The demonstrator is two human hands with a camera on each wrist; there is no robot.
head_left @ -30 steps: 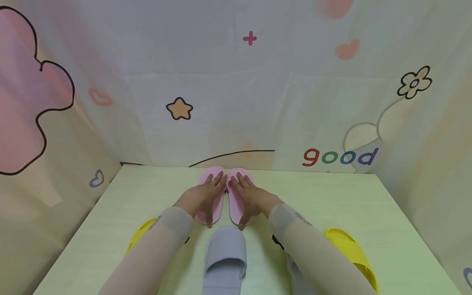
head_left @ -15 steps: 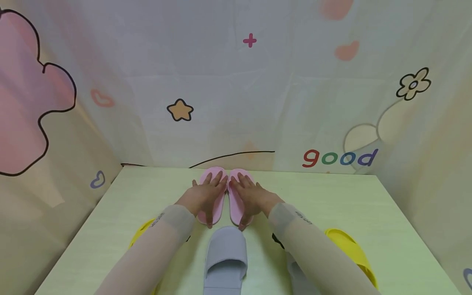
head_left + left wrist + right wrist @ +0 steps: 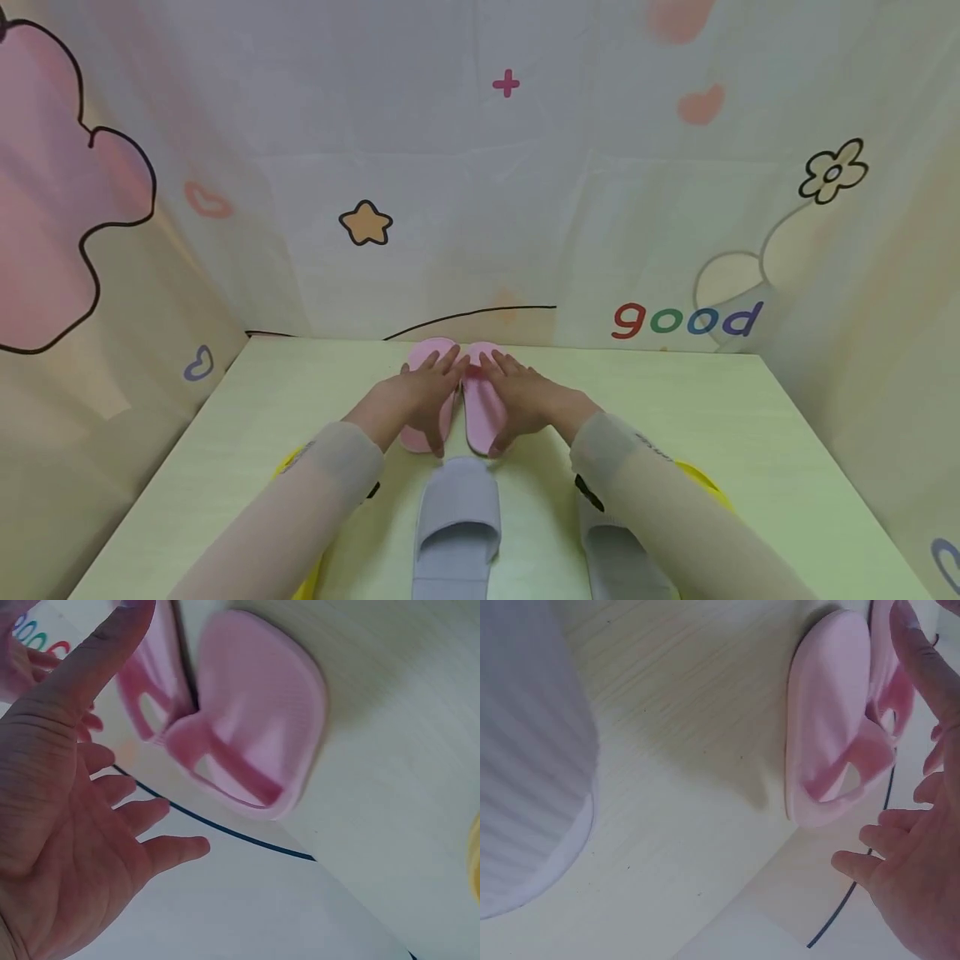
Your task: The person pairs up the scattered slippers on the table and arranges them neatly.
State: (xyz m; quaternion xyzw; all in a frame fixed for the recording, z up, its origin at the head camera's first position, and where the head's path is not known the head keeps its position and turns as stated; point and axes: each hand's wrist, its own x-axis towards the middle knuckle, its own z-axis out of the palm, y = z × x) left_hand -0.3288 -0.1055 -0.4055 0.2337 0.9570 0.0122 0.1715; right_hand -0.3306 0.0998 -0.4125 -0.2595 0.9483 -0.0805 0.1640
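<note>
Two pink slippers stand side by side at the back of the table, the left slipper [image 3: 415,439] and the right slipper [image 3: 482,417]. Over the left one hovers my left hand [image 3: 420,396], fingers spread and holding nothing. My right hand [image 3: 528,400] is above the right one, its fingers also extended. Both wrist views show gaps between the hands and the slippers: the left hand [image 3: 67,817] is apart from the nearer slipper [image 3: 262,690], and the right hand [image 3: 930,855] is beside its slipper [image 3: 829,697]. In the head view the hands cover the slippers' straps.
A grey slipper [image 3: 459,500] lies just in front of the pink pair. Another grey slipper [image 3: 618,550] is partly under the right forearm. Yellow slippers show beside the right sleeve [image 3: 705,477] and the left sleeve [image 3: 309,583]. A printed curtain [image 3: 450,208] backs the pale table [image 3: 300,392].
Both hands have risen off the pink slippers, and the right forearm has shifted right, covering more of the yellow slipper and revealing more grey slipper. The pink slippers stay in place.
</note>
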